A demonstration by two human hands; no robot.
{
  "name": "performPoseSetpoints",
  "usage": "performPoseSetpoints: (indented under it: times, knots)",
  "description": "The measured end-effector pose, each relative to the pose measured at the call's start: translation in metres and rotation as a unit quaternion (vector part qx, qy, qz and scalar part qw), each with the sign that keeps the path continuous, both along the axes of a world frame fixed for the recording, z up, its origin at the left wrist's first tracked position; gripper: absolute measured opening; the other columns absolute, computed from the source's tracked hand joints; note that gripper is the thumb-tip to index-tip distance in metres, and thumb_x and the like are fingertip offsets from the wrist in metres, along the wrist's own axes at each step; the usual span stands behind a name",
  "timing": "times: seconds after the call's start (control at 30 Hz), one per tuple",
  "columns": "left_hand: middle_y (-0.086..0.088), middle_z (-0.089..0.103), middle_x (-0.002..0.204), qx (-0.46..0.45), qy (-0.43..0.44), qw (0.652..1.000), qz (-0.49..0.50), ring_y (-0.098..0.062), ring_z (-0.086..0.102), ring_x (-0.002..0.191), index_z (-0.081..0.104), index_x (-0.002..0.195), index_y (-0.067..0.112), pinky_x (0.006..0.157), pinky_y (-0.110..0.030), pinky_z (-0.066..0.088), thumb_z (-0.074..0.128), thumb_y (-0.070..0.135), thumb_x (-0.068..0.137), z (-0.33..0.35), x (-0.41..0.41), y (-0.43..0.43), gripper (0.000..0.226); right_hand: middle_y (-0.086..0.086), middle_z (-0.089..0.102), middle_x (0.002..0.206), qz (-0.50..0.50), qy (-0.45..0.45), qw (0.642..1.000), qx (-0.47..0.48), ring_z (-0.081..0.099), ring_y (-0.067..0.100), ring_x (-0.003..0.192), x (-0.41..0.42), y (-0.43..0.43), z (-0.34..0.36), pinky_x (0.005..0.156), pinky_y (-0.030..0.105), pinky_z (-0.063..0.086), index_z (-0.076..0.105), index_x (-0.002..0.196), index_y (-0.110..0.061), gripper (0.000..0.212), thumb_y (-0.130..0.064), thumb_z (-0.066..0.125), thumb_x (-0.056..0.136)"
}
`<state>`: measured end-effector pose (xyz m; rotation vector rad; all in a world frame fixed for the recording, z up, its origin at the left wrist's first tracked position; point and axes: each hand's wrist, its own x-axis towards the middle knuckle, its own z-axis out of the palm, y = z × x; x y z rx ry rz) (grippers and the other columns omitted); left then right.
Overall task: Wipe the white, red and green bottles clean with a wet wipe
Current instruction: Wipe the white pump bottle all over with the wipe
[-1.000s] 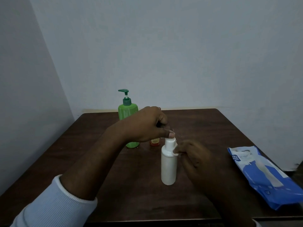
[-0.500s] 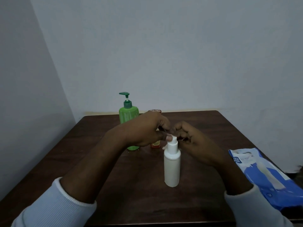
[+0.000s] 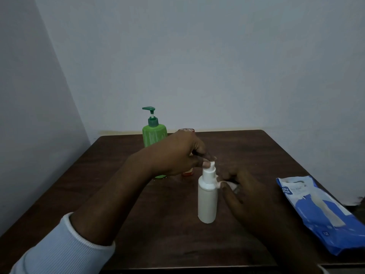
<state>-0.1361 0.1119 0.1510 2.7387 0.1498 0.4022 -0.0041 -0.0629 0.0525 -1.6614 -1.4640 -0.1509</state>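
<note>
Hands work on the white bottle (image 3: 207,200), mid-frame on the surface (image 3: 158,224): right hand (image 3: 243,194), gripping the wet wipe (image 3: 227,182), has slid from cap to neck; left hand (image 3: 177,155) pinches the cap. Behind, red bottle (image 3: 187,172) and green bottle (image 3: 154,137) likely come next.

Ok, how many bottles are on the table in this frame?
3. The white bottle stands upright at centre, the green pump bottle behind it to the left, and the red bottle beside the green one, mostly hidden by the left hand.
</note>
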Motion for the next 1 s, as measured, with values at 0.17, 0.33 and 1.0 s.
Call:
performPoseSetpoints:
  times: [0.17, 0.33, 1.0]
  knots:
    - [0.010, 0.078, 0.111, -0.014, 0.010, 1.000, 0.017, 0.023, 0.063, 0.090, 0.081, 0.105, 0.009, 0.074, -0.002, 0.047, 0.072, 0.024, 0.096, -0.002, -0.004, -0.004, 0.020, -0.008, 0.055, 0.101, 0.034, -0.156, 0.987, 0.037, 0.058, 0.006, 0.089, -0.010, -0.003, -0.020, 0.084, 0.003, 0.040, 0.055, 0.108, -0.017, 0.025, -0.015, 0.059, 0.083]
    - [0.006, 0.080, 0.104, -0.029, 0.010, 0.999, 0.027, 0.001, 0.073, 0.093, 0.082, 0.103, 0.011, 0.086, -0.031, 0.057, 0.076, 0.032, 0.092, -0.001, -0.005, -0.004, 0.024, -0.004, 0.056, 0.107, 0.049, -0.152, 0.985, 0.060, 0.057, 0.008, 0.095, -0.006, -0.002, -0.020, 0.079, 0.023, 0.049, 0.054, 0.110, -0.016, 0.023, -0.015, 0.056, 0.087]
    - [0.006, 0.080, 0.101, -0.024, 0.012, 0.999, 0.017, -0.003, 0.072, 0.089, 0.081, 0.103, 0.014, 0.080, -0.026, 0.058, 0.079, 0.018, 0.087, -0.003, -0.004, -0.004, 0.016, 0.004, 0.065, 0.099, 0.005, -0.106, 0.993, 0.055, 0.054, 0.003, 0.095, -0.010, -0.002, -0.009, 0.086, 0.007, 0.041, 0.072, 0.098, -0.006, 0.029, -0.019, 0.049, 0.084]
